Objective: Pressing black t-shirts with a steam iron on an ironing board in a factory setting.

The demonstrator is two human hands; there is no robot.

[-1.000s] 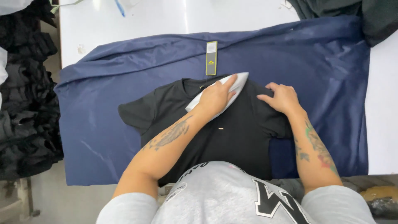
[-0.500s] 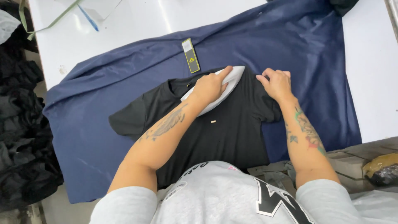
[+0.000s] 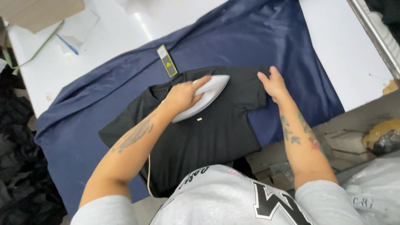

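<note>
Black T-shirt [image 3: 208,137]: one item, laid flat and face up on the navy cloth [image 3: 291,50] that covers the white table [image 3: 346,54], collar toward the far edge, hem toward us. We judge it light, soft and limp; it will wrinkle or bunch if dragged, so we would take hold of it at the shoulders or the hem and lift it evenly.

White iron [image 3: 204,98]: one item, resting sole-down on the shirt's upper chest, nose pointing to the right. We judge it rigid, fairly heavy and hot underneath; the only safe hold is the handle on top. A thin cord [image 3: 148,175] runs down past the left forearm.

Left hand [image 3: 181,96]: closed round the iron's handle, fingers wrapped over the top.

Right hand [image 3: 273,85]: open and flat, fingers spread, pressing the shirt's right sleeve [image 3: 252,89] onto the cloth; it grasps nothing.

Hang tag [image 3: 166,61]: one narrow dark-and-yellow strip, lying on the navy cloth just beyond the collar.

Dark garments [image 3: 16,137]: a heap at the table's left side.

Clear plastic bag [image 3: 371,187]: at lower right, beside the table.
</note>
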